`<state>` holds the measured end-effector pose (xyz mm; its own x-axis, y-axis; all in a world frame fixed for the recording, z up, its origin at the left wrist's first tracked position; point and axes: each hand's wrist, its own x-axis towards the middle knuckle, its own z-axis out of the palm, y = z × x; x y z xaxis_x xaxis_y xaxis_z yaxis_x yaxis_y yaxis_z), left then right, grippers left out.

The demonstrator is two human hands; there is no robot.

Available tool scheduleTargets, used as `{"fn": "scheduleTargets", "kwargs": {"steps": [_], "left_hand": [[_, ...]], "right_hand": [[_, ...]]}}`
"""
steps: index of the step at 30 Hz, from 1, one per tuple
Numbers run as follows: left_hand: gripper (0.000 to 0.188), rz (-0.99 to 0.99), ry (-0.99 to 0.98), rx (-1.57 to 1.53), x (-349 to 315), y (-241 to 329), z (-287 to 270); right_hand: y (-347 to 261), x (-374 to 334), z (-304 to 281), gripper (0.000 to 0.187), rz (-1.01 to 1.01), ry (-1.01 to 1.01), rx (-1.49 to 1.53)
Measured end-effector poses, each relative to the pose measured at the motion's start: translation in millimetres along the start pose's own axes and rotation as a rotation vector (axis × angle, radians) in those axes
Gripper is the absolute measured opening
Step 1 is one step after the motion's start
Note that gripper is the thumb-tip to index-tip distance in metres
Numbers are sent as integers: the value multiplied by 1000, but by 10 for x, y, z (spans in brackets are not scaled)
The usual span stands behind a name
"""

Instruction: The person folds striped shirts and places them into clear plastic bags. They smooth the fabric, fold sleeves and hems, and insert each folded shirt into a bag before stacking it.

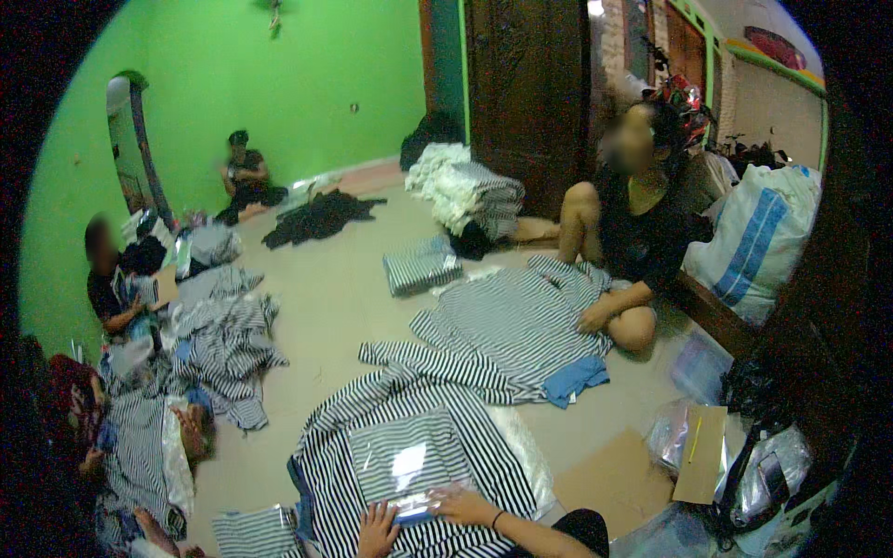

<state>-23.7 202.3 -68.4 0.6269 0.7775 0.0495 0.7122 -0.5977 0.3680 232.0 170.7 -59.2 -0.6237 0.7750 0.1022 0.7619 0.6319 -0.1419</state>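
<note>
A folded striped shirt in a clear plastic bag (pixel 409 451) lies in front of me, its top shining with glare. Beneath it a black-and-white striped shirt (pixel 326 418) is spread out on the floor. My left hand (pixel 379 532) rests at the bag's near edge with its fingers stretched apart. At the near right corner, my right hand (pixel 465 509) has its fingers closed on the crinkled plastic. A dark band circles that wrist. To my left lies another striped shirt package (pixel 256 532), folded flat.
At right a person (pixel 642 214) sits behind a spread striped shirt (pixel 512 316). Other people sit along the left by heaped striped clothes (pixel 219 325). A cardboard piece (pixel 700 456) and plastic bags (pixel 772 474) lie at my right. A large white sack (pixel 758 242) stands by the doorway.
</note>
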Motion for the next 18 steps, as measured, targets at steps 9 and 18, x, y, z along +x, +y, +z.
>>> {"fn": "scheduleTargets", "kwargs": {"steps": [9, 18], "left_hand": [[52, 52, 25, -55, 13, -141, 154], [57, 50, -91, 13, 39, -102, 70]], "right_hand": [[238, -63, -48, 55, -47, -81, 179], [302, -89, 101, 55, -42, 23, 301]]}}
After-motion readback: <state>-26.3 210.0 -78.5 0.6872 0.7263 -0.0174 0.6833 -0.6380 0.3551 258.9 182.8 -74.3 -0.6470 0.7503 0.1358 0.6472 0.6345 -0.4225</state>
